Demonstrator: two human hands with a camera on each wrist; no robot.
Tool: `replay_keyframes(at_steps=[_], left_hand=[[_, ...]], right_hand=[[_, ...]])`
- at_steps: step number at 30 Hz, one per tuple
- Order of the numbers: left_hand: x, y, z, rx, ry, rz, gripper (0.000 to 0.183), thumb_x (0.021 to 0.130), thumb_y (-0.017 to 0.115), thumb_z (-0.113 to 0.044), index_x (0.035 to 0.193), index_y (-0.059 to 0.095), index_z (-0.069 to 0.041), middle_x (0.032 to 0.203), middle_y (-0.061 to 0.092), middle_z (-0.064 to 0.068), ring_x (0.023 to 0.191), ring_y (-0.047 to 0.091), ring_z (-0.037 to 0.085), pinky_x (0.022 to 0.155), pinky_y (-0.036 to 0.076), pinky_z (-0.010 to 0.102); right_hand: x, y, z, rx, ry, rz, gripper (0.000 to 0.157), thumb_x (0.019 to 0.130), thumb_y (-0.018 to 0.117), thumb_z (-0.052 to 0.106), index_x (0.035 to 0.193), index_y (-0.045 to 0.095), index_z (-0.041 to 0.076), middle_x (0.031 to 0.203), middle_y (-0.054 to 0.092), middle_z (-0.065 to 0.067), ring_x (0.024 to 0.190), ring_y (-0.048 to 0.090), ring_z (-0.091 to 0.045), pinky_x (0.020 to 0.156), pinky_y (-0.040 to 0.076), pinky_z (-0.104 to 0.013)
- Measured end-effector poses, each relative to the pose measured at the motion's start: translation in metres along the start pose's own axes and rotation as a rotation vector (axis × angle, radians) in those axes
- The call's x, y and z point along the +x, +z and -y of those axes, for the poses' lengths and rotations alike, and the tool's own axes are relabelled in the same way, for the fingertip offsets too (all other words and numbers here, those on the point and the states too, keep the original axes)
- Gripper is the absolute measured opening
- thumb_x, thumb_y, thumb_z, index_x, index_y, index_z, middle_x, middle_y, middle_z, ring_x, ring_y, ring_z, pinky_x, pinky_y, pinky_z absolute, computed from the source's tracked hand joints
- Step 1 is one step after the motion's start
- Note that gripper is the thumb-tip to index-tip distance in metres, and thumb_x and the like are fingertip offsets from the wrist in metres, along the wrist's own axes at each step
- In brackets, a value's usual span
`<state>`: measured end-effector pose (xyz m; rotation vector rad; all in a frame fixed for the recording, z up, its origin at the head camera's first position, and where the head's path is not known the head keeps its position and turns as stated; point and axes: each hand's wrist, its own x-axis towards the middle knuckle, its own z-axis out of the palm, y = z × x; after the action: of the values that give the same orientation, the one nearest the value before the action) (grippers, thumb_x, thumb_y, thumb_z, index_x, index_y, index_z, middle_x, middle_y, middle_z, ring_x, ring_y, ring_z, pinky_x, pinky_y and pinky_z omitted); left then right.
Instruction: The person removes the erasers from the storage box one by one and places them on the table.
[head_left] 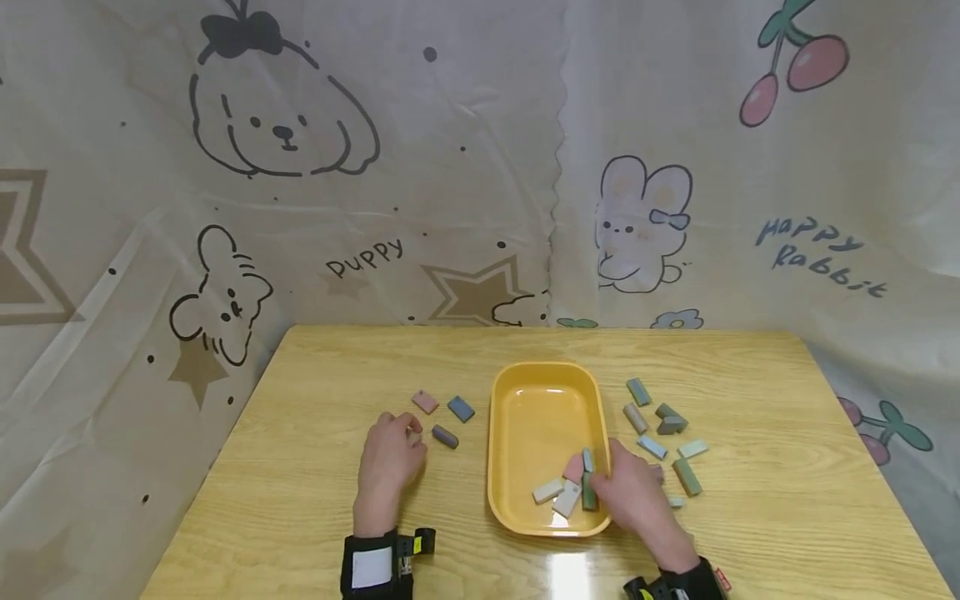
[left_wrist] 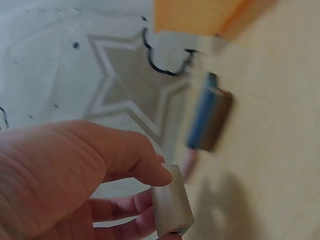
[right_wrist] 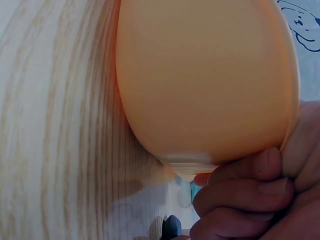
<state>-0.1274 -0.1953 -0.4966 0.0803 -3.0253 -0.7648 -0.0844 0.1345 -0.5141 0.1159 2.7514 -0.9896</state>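
In the left wrist view my left hand pinches a pale grey-white block between thumb and fingers. The head view shows that hand left of the tray, its block hidden. Close to its fingertips lie a pink block, a blue block and a dark purplish block. My right hand grips the right rim of the yellow tray, thumb over the edge and fingers curled against the outer wall. Inside the tray, by the thumb, are a green block, a pink block and white blocks.
Right of the tray lie several loose blocks, among them a teal one, a light blue one and a green one. A patterned cloth hangs behind the wooden table.
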Motion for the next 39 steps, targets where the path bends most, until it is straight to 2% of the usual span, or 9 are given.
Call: replay_keyframes(at_steps=[5, 10, 14, 18, 21, 25, 29, 34, 39], left_hand=[[0.001, 0.004, 0.009, 0.003, -0.032, 0.035, 0.022, 0.079, 0.064, -0.008, 0.101, 0.065, -0.004, 0.096, 0.056, 0.017, 0.083, 0.053, 0.031, 0.071, 0.047, 0.048], [0.006, -0.002, 0.004, 0.011, -0.05, 0.009, 0.029, 0.081, 0.063, -0.013, 0.109, 0.063, -0.007, 0.108, 0.057, 0.017, 0.098, 0.053, 0.036, 0.072, 0.049, 0.051], [0.01, -0.014, -0.019, -0.034, 0.019, -0.019, 0.03, 0.082, 0.065, -0.014, 0.111, 0.063, -0.009, 0.112, 0.058, 0.015, 0.102, 0.053, 0.034, 0.075, 0.049, 0.049], [0.012, -0.022, -0.054, -0.077, 0.127, -0.021, 0.028, 0.082, 0.066, -0.015, 0.11, 0.064, -0.011, 0.109, 0.06, 0.011, 0.097, 0.055, 0.028, 0.076, 0.049, 0.044], [0.013, -0.019, -0.083, -0.061, 0.24, 0.002, 0.027, 0.082, 0.065, -0.015, 0.109, 0.065, -0.012, 0.107, 0.061, 0.009, 0.096, 0.056, 0.026, 0.083, 0.044, 0.048], [0.012, -0.002, -0.12, -0.033, 0.395, 0.11, 0.028, 0.083, 0.066, -0.018, 0.111, 0.064, -0.014, 0.11, 0.06, 0.007, 0.094, 0.054, 0.022, 0.083, 0.044, 0.044], [0.011, 0.025, -0.149, -0.001, 0.471, 0.237, 0.029, 0.082, 0.068, -0.021, 0.11, 0.064, -0.017, 0.11, 0.059, 0.003, 0.092, 0.054, 0.018, 0.075, 0.049, 0.034], [0.014, 0.056, -0.173, 0.037, 0.46, 0.37, 0.031, 0.078, 0.071, -0.018, 0.109, 0.065, -0.017, 0.107, 0.059, 0.0, 0.086, 0.053, 0.013, 0.071, 0.047, 0.028], [0.017, 0.074, -0.186, 0.052, 0.413, 0.523, 0.033, 0.072, 0.071, -0.012, 0.104, 0.065, -0.016, 0.095, 0.061, -0.002, 0.073, 0.053, 0.013, 0.061, 0.044, 0.025]], right_hand=[[0.001, -0.001, 0.0, 0.008, -0.011, -0.011, 0.044, 0.084, 0.06, 0.017, 0.124, 0.053, 0.003, 0.109, 0.069, -0.015, 0.09, 0.059, -0.028, 0.082, 0.04, -0.05], [0.001, -0.002, 0.002, 0.021, -0.011, -0.022, 0.046, 0.084, 0.059, 0.016, 0.128, 0.051, 0.002, 0.112, 0.068, -0.017, 0.09, 0.06, -0.026, 0.077, 0.046, -0.044], [0.002, -0.004, 0.003, 0.033, 0.0, -0.025, 0.048, 0.084, 0.059, 0.015, 0.13, 0.049, 0.001, 0.112, 0.067, -0.018, 0.086, 0.061, -0.023, 0.069, 0.049, -0.036], [0.003, -0.005, 0.004, 0.02, -0.011, -0.032, 0.048, 0.084, 0.059, 0.015, 0.129, 0.05, 0.001, 0.11, 0.068, -0.016, 0.085, 0.06, -0.022, 0.074, 0.045, -0.04], [0.004, -0.006, 0.003, 0.011, -0.024, -0.039, 0.047, 0.084, 0.059, 0.015, 0.127, 0.051, 0.0, 0.108, 0.068, -0.016, 0.084, 0.06, -0.022, 0.078, 0.041, -0.044], [0.003, -0.005, 0.002, 0.006, -0.023, -0.042, 0.046, 0.083, 0.059, 0.015, 0.126, 0.052, 0.0, 0.107, 0.069, -0.016, 0.083, 0.06, -0.022, 0.079, 0.04, -0.046], [0.003, -0.003, 0.0, 0.01, -0.022, -0.034, 0.044, 0.083, 0.059, 0.015, 0.123, 0.053, 0.0, 0.102, 0.069, -0.014, 0.078, 0.06, -0.019, 0.071, 0.045, -0.04], [0.003, 0.001, -0.001, -0.005, -0.037, -0.049, 0.038, 0.081, 0.061, 0.015, 0.116, 0.056, 0.001, 0.091, 0.07, -0.011, 0.072, 0.059, -0.018, 0.072, 0.04, -0.041], [0.002, 0.003, -0.002, -0.032, -0.071, -0.09, 0.035, 0.078, 0.063, 0.015, 0.111, 0.059, 0.004, 0.089, 0.071, -0.01, 0.075, 0.06, -0.022, 0.075, 0.03, -0.049]])
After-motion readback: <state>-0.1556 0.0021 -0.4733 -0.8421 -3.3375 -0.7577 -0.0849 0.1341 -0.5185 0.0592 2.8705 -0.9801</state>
